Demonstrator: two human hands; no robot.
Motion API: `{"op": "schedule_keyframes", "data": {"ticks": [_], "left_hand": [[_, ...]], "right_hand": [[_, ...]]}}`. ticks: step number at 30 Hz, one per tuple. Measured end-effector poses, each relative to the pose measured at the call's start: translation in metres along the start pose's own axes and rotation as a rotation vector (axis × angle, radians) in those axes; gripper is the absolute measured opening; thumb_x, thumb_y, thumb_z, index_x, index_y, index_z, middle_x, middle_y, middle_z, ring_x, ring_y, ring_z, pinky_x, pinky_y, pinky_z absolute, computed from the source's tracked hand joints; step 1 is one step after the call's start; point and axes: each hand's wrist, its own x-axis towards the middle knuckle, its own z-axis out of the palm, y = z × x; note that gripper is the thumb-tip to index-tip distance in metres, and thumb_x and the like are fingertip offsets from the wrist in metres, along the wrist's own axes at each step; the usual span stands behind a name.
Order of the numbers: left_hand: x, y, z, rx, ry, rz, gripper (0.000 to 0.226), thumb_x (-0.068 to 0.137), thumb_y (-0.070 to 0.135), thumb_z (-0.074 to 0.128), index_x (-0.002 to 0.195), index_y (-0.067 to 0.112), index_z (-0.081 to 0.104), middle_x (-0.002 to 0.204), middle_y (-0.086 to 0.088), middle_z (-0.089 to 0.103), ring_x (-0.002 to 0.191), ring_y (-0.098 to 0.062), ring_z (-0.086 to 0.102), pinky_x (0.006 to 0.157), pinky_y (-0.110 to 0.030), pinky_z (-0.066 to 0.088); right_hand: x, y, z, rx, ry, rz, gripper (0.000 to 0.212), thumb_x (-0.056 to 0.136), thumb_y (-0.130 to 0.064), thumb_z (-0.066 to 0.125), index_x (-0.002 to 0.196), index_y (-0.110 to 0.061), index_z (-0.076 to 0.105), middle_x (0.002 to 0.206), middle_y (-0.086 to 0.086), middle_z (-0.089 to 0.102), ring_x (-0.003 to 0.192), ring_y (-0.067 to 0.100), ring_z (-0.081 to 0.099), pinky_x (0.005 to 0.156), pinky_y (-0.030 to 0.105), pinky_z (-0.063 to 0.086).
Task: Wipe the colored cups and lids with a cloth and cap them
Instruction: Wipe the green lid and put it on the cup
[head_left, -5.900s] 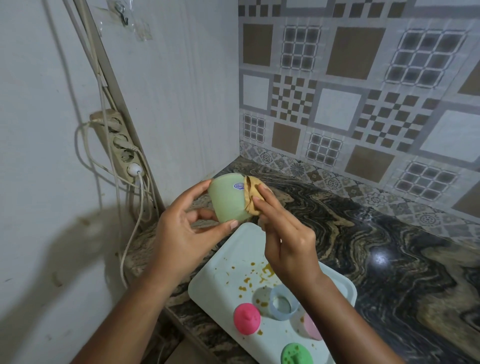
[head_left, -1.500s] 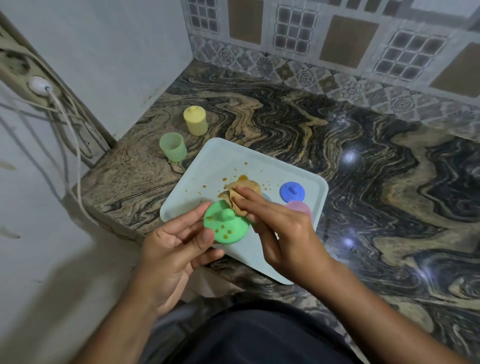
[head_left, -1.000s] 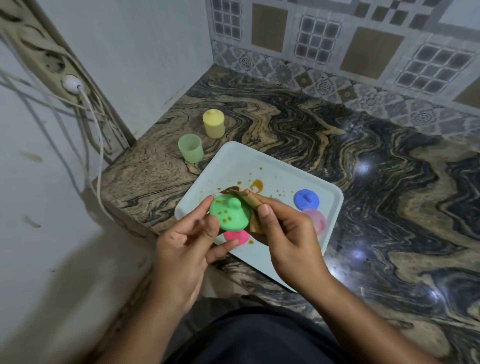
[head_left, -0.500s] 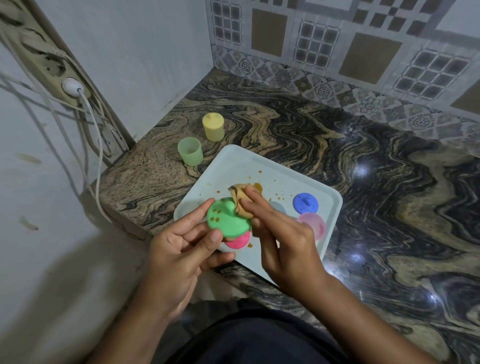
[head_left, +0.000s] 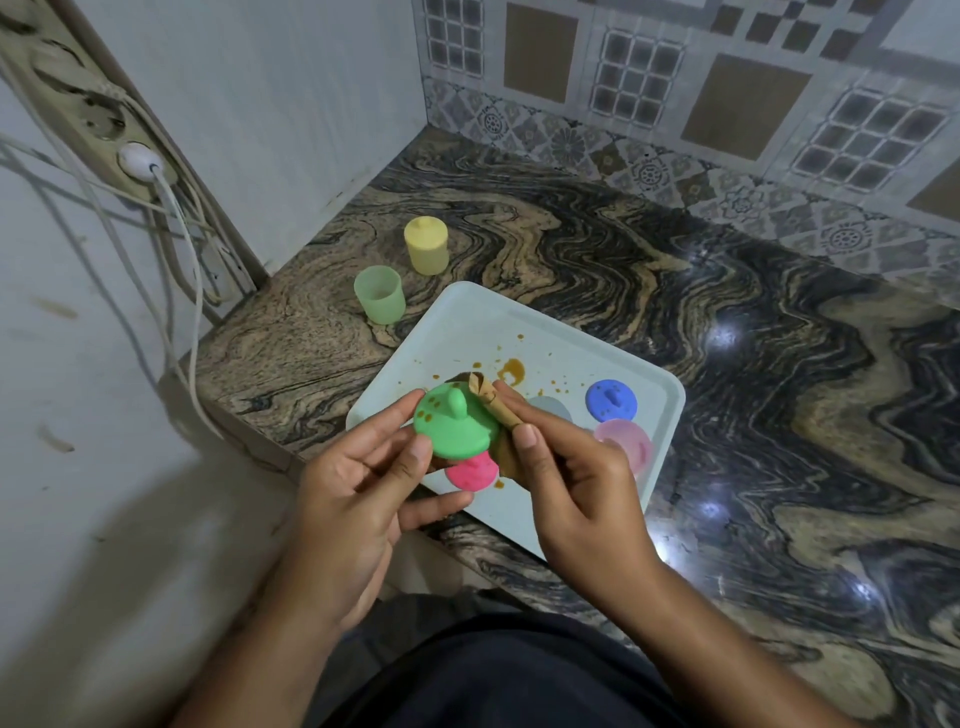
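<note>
Drawing the cloth (head_left: 493, 410) off the crown of the green lid (head_left: 457, 428), bunched there half a second ago, and down along the lid's right rim. Pinching the rolled cloth between thumb and fingertips of the right hand (head_left: 576, 483), probably to press a narrow edge into the rim. Gripping the lid by its left edge with thumb and curled fingers of the left hand (head_left: 363, 483), holding it knob-up above the tray (head_left: 467, 322), likely for catching drips there instead of on the counter (head_left: 675, 312). Leaving brown specks left of the knob, so judging the wipe unfinished. Keeping a blue lid (head_left: 610, 400), a hot-pink lid (head_left: 472, 473), a pale pink piece (head_left: 626, 441) and a half-hidden grey-blue piece (head_left: 550, 408) on the tray among brown spatter (head_left: 511, 370). Leaving the green cup (head_left: 379, 293) open and seemingly empty on the counter just beyond the tray, with the capped yellow cup (head_left: 426, 244) behind it.
</note>
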Motion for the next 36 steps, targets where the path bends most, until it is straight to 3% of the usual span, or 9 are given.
{"op": "schedule_keyframes", "data": {"ticks": [3, 8, 12, 18, 22, 25, 27, 31, 36], "left_hand": [[-0.001, -0.003, 0.002, 0.010, 0.010, 0.020, 0.056, 0.081, 0.008, 0.064, 0.136, 0.012, 0.057, 0.116, -0.008, 0.075, 0.099, -0.020, 0.074, 0.065, -0.034, 0.062], [0.005, -0.003, 0.000, -0.047, 0.040, 0.027, 0.058, 0.072, 0.016, 0.072, 0.128, 0.011, 0.058, 0.113, -0.013, 0.075, 0.094, -0.018, 0.075, 0.065, -0.032, 0.062], [0.007, 0.002, -0.007, -0.073, -0.042, -0.015, 0.082, 0.063, 0.031, 0.090, 0.136, 0.010, 0.058, 0.122, -0.014, 0.072, 0.100, -0.020, 0.073, 0.063, -0.030, 0.061], [0.009, 0.006, -0.013, -0.025, -0.162, -0.099, 0.077, 0.059, 0.038, 0.095, 0.128, 0.017, 0.069, 0.127, -0.015, 0.069, 0.100, -0.022, 0.073, 0.059, -0.034, 0.061], [0.012, 0.008, -0.007, -0.086, -0.067, -0.086, 0.083, 0.055, 0.039, 0.097, 0.128, 0.013, 0.067, 0.121, -0.012, 0.072, 0.096, -0.019, 0.073, 0.056, -0.029, 0.060], [0.013, 0.007, -0.002, -0.134, 0.018, -0.068, 0.060, 0.073, 0.025, 0.079, 0.128, 0.007, 0.061, 0.111, -0.010, 0.076, 0.087, -0.015, 0.074, 0.051, -0.024, 0.057], [0.013, 0.004, 0.003, -0.115, 0.037, -0.049, 0.056, 0.070, 0.022, 0.072, 0.125, 0.009, 0.063, 0.109, -0.008, 0.077, 0.087, -0.013, 0.075, 0.052, -0.023, 0.057], [0.009, -0.001, 0.008, -0.057, 0.050, 0.022, 0.065, 0.065, 0.022, 0.074, 0.129, 0.016, 0.063, 0.116, -0.008, 0.075, 0.101, -0.020, 0.074, 0.063, -0.032, 0.062], [0.006, -0.004, 0.012, -0.044, 0.048, 0.070, 0.068, 0.065, 0.011, 0.075, 0.130, 0.018, 0.059, 0.117, -0.008, 0.075, 0.094, -0.026, 0.076, 0.065, -0.029, 0.062]], "right_hand": [[0.003, 0.000, 0.000, -0.092, -0.026, -0.069, 0.034, 0.105, -0.016, 0.048, 0.134, -0.027, 0.063, 0.138, -0.015, 0.064, 0.142, 0.011, 0.049, 0.115, 0.039, 0.045], [0.006, 0.003, -0.007, -0.413, -0.006, -0.410, 0.032, 0.103, -0.004, 0.050, 0.130, 0.005, 0.063, 0.139, 0.021, 0.061, 0.140, 0.021, 0.052, 0.104, 0.029, 0.052], [0.010, 0.007, -0.011, -0.540, -0.082, -0.546, 0.031, 0.102, -0.001, 0.051, 0.127, 0.011, 0.063, 0.142, 0.026, 0.056, 0.135, 0.027, 0.057, 0.104, 0.028, 0.053], [0.036, 0.006, -0.027, -0.620, -0.043, -0.483, 0.032, 0.103, -0.003, 0.050, 0.130, 0.004, 0.065, 0.142, 0.018, 0.060, 0.139, 0.020, 0.053, 0.109, 0.028, 0.050], [0.033, -0.002, -0.028, -0.331, 0.025, -0.228, 0.033, 0.104, -0.012, 0.050, 0.134, -0.016, 0.064, 0.139, -0.008, 0.063, 0.138, 0.011, 0.053, 0.111, 0.031, 0.048], [0.019, -0.005, -0.015, -0.129, -0.009, -0.056, 0.033, 0.105, -0.022, 0.050, 0.131, -0.033, 0.066, 0.139, -0.009, 0.065, 0.136, 0.009, 0.055, 0.111, 0.044, 0.049], [0.012, -0.002, -0.005, -0.073, -0.029, -0.021, 0.035, 0.105, -0.023, 0.050, 0.128, -0.042, 0.067, 0.140, -0.012, 0.064, 0.139, 0.008, 0.052, 0.113, 0.046, 0.047], [0.008, 0.002, 0.002, -0.026, 0.006, 0.018, 0.034, 0.105, -0.024, 0.050, 0.132, -0.036, 0.066, 0.143, -0.008, 0.062, 0.141, 0.009, 0.050, 0.115, 0.047, 0.045], [0.010, 0.001, 0.000, -0.029, 0.015, -0.016, 0.034, 0.105, -0.024, 0.049, 0.134, -0.033, 0.065, 0.142, -0.011, 0.062, 0.141, 0.010, 0.050, 0.114, 0.046, 0.046]]}}
